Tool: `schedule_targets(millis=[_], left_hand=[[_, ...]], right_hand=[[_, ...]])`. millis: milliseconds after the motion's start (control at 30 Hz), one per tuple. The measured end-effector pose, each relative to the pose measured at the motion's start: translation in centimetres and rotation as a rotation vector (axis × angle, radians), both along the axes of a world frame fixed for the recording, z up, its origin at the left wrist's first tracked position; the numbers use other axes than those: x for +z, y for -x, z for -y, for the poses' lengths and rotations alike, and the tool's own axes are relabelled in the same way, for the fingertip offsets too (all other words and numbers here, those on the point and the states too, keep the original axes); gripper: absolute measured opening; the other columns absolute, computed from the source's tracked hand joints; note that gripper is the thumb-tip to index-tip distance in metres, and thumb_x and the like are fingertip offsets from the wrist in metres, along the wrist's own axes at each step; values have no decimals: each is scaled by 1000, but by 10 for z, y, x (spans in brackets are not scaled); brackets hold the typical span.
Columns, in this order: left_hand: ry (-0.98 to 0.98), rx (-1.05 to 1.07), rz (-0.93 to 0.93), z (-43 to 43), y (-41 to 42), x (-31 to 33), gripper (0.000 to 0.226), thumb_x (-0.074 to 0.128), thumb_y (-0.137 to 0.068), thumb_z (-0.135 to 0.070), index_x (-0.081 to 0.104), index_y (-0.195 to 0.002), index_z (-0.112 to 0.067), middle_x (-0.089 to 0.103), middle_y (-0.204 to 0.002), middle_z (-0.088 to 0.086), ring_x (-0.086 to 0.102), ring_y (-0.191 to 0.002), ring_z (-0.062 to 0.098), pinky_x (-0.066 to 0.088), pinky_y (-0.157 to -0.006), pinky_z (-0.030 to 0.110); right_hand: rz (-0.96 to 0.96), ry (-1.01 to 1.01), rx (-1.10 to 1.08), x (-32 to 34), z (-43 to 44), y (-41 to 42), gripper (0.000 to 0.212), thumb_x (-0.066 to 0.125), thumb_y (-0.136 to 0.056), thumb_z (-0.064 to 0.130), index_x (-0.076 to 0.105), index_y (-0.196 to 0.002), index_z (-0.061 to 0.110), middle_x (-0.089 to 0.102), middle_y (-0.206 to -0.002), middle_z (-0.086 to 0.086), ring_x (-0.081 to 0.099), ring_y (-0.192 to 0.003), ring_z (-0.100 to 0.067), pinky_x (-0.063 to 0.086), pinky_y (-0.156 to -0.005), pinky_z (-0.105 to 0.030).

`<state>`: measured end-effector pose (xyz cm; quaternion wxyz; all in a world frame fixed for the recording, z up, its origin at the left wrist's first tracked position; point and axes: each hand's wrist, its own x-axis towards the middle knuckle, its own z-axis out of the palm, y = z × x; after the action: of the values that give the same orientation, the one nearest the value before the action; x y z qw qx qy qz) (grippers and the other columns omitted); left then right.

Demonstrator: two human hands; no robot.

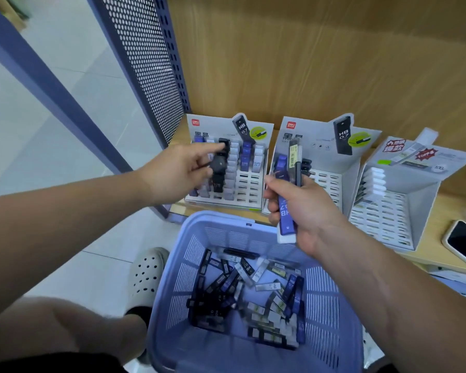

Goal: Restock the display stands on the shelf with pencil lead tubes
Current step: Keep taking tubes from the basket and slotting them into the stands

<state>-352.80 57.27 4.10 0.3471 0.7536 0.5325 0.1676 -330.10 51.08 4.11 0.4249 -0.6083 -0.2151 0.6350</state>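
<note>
- Step in hand: loading of the left stand [249,185]. Left hand [178,170] pinched a black tube [219,165] between thumb and forefinger at the stand's black column, apparently at the point of seating.
- Right hand [303,211] gripped a bundle [287,211] of blue, black and clear tubes, held roughly upright in front of the middle stand [327,179].
- Stock [253,286] lay loose in the basket [199,220], just below the shelf [447,195] edge. Supply looked ample.
- Progress, as judged: early. Left stand had open slots at its front right. Middle stand showed few tubes. Right stand [388,219] held one column of white tubes at its left side.
- Next move, as judged: push the tube straight down into a free slot of matching colour, then release it. The following tube would need drawing from the bundle without loosening the rest.
- Hidden or unclear: the slot beneath the left fingers could not be seen, and blur left the exact contact on the tube uncertain.
- Bundle and right hand screened the middle stand's left columns.
- Print on most of the stock was illegible.
</note>
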Motion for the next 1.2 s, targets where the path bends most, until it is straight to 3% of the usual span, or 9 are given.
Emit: schedule_targets(millis=[67,167,367,567,667,767,867,1100,1200], left_hand=[[127,108,53,-8,7,1,52,52,-101,-7,48,-144,-35,60,-102,8,68,-76,21,58,-70,32],[236,187,106,-13,7,4,45,47,-103,-5,52,-139,-32,59,-110,5,67,-75,18,56,-67,36],[157,110,171,-16,0,3,20,71,-90,-8,65,-100,-25,62,-72,7,55,-66,17,47,-66,29],[-28,93,28,-17,4,-8,14,79,-83,-11,67,-81,-19,70,-72,-5,63,-61,3,49,-62,16],[-29,75,-21,-20,6,-17,11,80,-82,-12,70,-80,-17,73,-73,-4,70,-66,6,55,-68,23],[-144,-36,-116,-21,5,-22,9,81,-80,-8,72,-80,-11,68,-74,-7,64,-63,4,51,-65,16],[-240,-176,-189,-22,5,-27,9,82,-78,-5,73,-79,-8,63,-76,-6,58,-66,-3,51,-63,20],[-302,-195,-223,-28,2,-31,7,81,-79,-8,75,-81,-10,60,-73,-10,51,-65,-9,36,-63,8],[-316,-192,-233,-29,-1,-33,6,81,-80,-10,75,-81,-10,62,-73,-9,53,-62,2,36,-63,9]], right_hand=[[2,11,-3,-1,1,-2,39,75,-90,16,57,-123,6,67,-75,-7,51,-55,-15,43,-42,-24],[-6,19,1,-3,3,-4,33,75,-91,16,58,-117,8,66,-76,-8,51,-56,-15,44,-43,-24],[1,16,11,-4,3,-4,26,74,-91,16,58,-110,10,65,-79,-9,51,-55,-16,44,-44,-25],[7,25,-4,-5,2,-9,23,75,-91,17,59,-107,11,65,-78,-9,51,-54,-16,44,-44,-25],[4,30,-9,-5,2,-11,24,75,-91,16,60,-110,10,65,-79,-9,51,-54,-15,44,-44,-25],[4,31,-13,-5,1,-12,26,74,-91,16,60,-112,9,65,-79,-9,52,-54,-15,44,-44,-25],[-3,28,-14,-5,0,-14,28,74,-91,16,60,-114,9,65,-77,-8,52,-53,-14,44,-44,-24],[-3,34,-15,-5,2,-19,25,73,-92,16,60,-112,10,64,-72,-5,51,-54,-15,44,-45,-25],[-5,28,-12,-5,2,-21,25,73,-92,16,60,-112,10,62,-70,-4,51,-56,-16,44,-45,-25]])
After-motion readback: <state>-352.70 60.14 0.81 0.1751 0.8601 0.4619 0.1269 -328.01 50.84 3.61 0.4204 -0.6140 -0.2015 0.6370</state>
